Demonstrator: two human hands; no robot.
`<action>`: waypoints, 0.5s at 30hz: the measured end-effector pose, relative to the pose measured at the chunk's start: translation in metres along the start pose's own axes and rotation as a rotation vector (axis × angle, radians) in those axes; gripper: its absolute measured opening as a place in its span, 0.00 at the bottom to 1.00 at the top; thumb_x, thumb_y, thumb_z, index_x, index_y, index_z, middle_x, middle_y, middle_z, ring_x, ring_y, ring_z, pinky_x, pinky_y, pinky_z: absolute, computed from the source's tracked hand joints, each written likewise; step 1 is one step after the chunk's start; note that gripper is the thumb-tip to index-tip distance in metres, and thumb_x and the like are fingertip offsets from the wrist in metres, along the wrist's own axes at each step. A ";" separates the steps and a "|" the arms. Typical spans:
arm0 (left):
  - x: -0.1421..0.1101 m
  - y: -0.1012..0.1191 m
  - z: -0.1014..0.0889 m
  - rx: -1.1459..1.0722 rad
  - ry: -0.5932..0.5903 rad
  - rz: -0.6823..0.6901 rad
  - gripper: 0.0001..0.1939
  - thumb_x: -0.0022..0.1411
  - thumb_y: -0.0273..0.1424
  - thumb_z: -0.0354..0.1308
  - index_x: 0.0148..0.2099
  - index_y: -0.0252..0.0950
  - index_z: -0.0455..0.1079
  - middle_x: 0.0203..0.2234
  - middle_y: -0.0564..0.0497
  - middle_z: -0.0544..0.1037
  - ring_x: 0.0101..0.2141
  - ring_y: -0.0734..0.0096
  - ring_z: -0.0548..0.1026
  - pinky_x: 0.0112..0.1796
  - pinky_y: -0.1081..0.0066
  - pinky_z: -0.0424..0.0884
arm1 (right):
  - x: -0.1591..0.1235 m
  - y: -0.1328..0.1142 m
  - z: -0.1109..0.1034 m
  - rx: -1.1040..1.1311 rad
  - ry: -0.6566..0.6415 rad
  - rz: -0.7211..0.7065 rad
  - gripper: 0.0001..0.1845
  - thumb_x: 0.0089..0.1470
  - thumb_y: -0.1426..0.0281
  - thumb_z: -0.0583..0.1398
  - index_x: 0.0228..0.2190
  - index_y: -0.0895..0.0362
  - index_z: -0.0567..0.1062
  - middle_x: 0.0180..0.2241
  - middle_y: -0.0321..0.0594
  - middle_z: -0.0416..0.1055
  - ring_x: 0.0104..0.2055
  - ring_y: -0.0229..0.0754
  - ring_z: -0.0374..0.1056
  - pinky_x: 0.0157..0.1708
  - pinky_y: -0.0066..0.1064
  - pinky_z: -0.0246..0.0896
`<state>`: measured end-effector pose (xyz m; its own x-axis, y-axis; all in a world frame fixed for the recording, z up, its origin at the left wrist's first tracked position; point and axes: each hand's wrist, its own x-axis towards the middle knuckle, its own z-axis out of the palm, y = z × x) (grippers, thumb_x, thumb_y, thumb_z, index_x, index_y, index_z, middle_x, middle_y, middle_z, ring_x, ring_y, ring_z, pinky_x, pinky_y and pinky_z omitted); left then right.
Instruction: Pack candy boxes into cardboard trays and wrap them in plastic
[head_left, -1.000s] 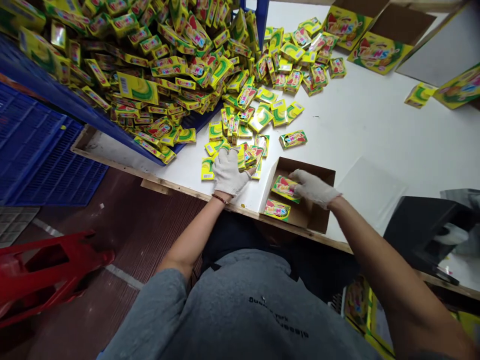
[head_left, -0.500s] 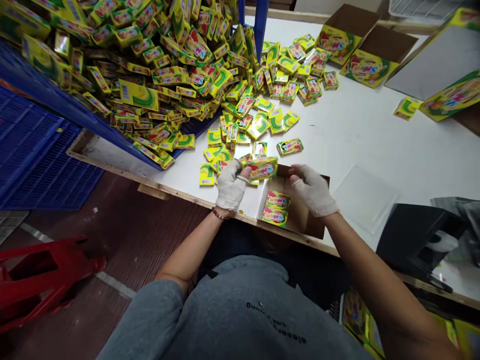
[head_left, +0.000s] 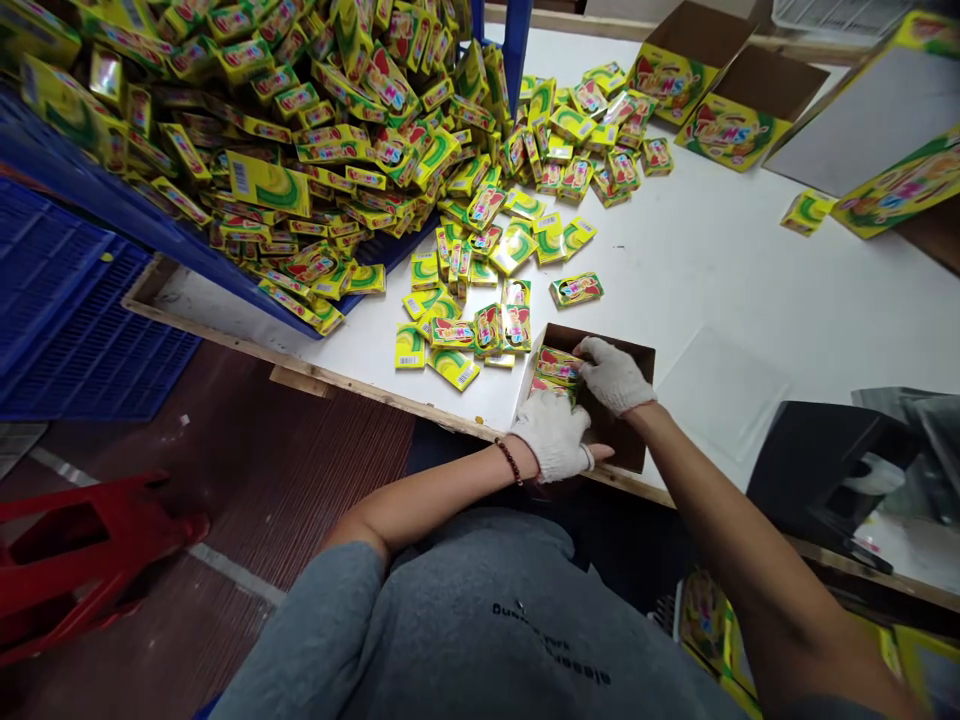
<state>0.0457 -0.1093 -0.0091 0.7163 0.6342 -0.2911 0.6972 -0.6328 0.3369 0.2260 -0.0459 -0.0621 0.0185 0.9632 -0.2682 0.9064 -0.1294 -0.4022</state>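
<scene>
An open brown cardboard box [head_left: 628, 440] stands at the table's near edge, with small yellow-green cartons lying in its left part. My right hand [head_left: 616, 378], in a white glove, reaches into it with fingers curled against the right end of the far small carton [head_left: 556, 362]. My left hand [head_left: 551, 435], gloved too, lies over the box's near left side with its fingers spread and the thumb stretched out to the right. It partly covers another carton [head_left: 553, 388] beneath it.
Many matching cartons spill from a tilted blue crate [head_left: 285, 300] onto the white table [head_left: 675, 260]. Larger printed boxes [head_left: 731, 130] stand at the back right. A clear plastic sheet [head_left: 720, 390] and a black device [head_left: 817, 480] lie rightward. A red frame [head_left: 82, 560] is on the floor.
My left hand has brought its small carton rightward into the brown box and let go of it. My right hand has moved slightly left, onto that carton's end.
</scene>
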 end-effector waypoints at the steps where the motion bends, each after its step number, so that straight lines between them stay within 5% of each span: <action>1: 0.002 0.005 0.003 0.026 -0.079 -0.044 0.36 0.77 0.60 0.52 0.55 0.31 0.83 0.50 0.32 0.84 0.54 0.39 0.81 0.58 0.46 0.73 | 0.002 -0.003 0.007 -0.059 -0.016 -0.005 0.16 0.66 0.71 0.59 0.50 0.55 0.84 0.50 0.50 0.82 0.51 0.51 0.76 0.52 0.37 0.70; 4: 0.002 0.006 0.010 0.008 -0.124 0.001 0.38 0.77 0.61 0.49 0.52 0.32 0.84 0.47 0.33 0.85 0.51 0.41 0.82 0.54 0.48 0.73 | 0.002 -0.011 0.021 -0.175 -0.061 -0.016 0.19 0.69 0.70 0.56 0.51 0.56 0.85 0.56 0.56 0.78 0.53 0.53 0.76 0.51 0.39 0.70; 8: -0.006 -0.021 0.003 -0.157 0.246 0.193 0.23 0.81 0.47 0.52 0.52 0.35 0.81 0.48 0.40 0.83 0.50 0.55 0.80 0.51 0.59 0.75 | -0.004 -0.011 0.026 -0.219 -0.108 -0.036 0.21 0.71 0.69 0.56 0.57 0.55 0.84 0.58 0.58 0.75 0.50 0.53 0.75 0.48 0.40 0.70; 12: 0.003 -0.078 -0.017 -0.218 0.589 -0.269 0.11 0.77 0.36 0.59 0.52 0.35 0.77 0.49 0.40 0.78 0.50 0.54 0.78 0.53 0.59 0.75 | -0.007 -0.007 0.026 -0.205 -0.117 -0.066 0.24 0.71 0.73 0.55 0.62 0.56 0.80 0.62 0.59 0.73 0.53 0.54 0.75 0.52 0.39 0.69; 15: 0.016 -0.118 -0.023 -0.223 0.542 -0.525 0.24 0.68 0.40 0.70 0.60 0.34 0.73 0.54 0.38 0.76 0.53 0.48 0.77 0.52 0.57 0.75 | -0.003 -0.005 0.023 -0.168 -0.101 -0.046 0.20 0.71 0.72 0.57 0.58 0.57 0.82 0.61 0.59 0.75 0.55 0.55 0.75 0.55 0.40 0.70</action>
<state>-0.0259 -0.0142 -0.0332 0.1411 0.9900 -0.0041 0.8771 -0.1231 0.4643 0.2116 -0.0538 -0.0797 -0.0597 0.9375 -0.3427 0.9630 -0.0363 -0.2671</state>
